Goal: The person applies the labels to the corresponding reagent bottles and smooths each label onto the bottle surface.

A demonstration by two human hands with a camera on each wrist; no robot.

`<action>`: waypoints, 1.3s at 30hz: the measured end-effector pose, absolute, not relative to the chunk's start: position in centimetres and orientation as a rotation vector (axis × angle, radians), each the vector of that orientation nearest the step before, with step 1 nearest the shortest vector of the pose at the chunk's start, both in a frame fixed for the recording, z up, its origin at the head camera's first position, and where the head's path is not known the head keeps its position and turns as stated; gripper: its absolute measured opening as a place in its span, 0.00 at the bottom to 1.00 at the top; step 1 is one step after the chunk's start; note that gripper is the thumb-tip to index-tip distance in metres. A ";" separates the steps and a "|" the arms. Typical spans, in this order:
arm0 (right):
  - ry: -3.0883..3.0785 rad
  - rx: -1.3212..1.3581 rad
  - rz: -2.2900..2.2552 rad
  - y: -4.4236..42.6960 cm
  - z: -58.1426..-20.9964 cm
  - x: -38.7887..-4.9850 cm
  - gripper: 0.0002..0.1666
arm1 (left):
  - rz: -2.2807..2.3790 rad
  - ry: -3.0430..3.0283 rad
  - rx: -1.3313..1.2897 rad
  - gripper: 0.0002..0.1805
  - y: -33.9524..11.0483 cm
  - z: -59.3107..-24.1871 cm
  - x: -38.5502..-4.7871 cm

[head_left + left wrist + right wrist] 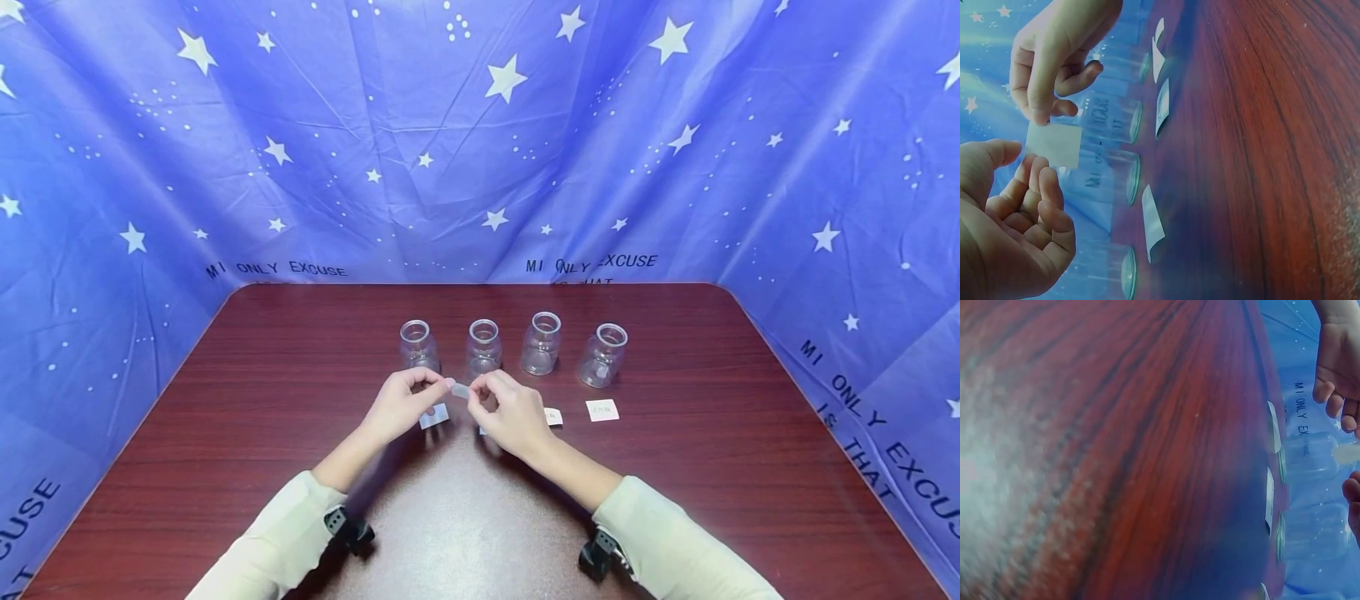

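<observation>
A small pale paper slip [460, 390] [1054, 145] [1347, 453] is held up between both hands, above the table. My left hand [401, 406] [1019, 228] [1339, 362] holds one end at a lower corner, its other fingers curled. At the opposite edge, my right hand [516, 414] [1063, 59] pinches the slip between thumb and fingers; only its fingertips show in the right wrist view. Behind the hands stand several open clear glass jars in a row, among them a left one [417, 343] and a right one [603, 357].
White slips lie in front of the jars: one [433, 417] by my left hand, one [552, 417] partly behind my right hand, and one with writing [602, 410] at the right. The dark red wooden table [225, 417] meets a blue star-patterned curtain [420, 100].
</observation>
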State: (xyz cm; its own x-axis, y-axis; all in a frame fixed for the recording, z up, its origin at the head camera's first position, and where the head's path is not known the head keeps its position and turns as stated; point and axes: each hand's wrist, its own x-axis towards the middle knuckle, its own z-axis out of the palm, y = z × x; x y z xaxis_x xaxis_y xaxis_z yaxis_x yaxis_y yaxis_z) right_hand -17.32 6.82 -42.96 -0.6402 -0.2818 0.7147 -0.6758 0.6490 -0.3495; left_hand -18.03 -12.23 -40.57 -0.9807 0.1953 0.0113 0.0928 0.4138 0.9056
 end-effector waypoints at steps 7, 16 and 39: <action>-2.158 0.808 0.747 6.6 -43.0 -17.3 0.03 | 1.613 2.576 0.189 0.15 -12.0 -40.6 -18.0; -2.155 0.831 0.714 6.4 -43.3 -17.2 0.03 | 1.605 2.601 0.152 0.12 -11.7 -40.8 -17.9; -2.123 0.870 0.608 6.5 -43.5 -17.1 0.03 | 1.603 2.616 0.116 0.08 -11.5 -40.6 -17.8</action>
State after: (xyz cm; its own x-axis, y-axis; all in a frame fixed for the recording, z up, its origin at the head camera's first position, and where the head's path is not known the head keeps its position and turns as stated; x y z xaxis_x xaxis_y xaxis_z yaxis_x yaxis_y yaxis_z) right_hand -17.07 6.51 -43.53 -0.4882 -0.3852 0.7831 -0.7415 0.6563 -0.1394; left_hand -17.78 -11.48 -40.57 -0.9946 0.1015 -0.0215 0.0270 0.4525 0.8914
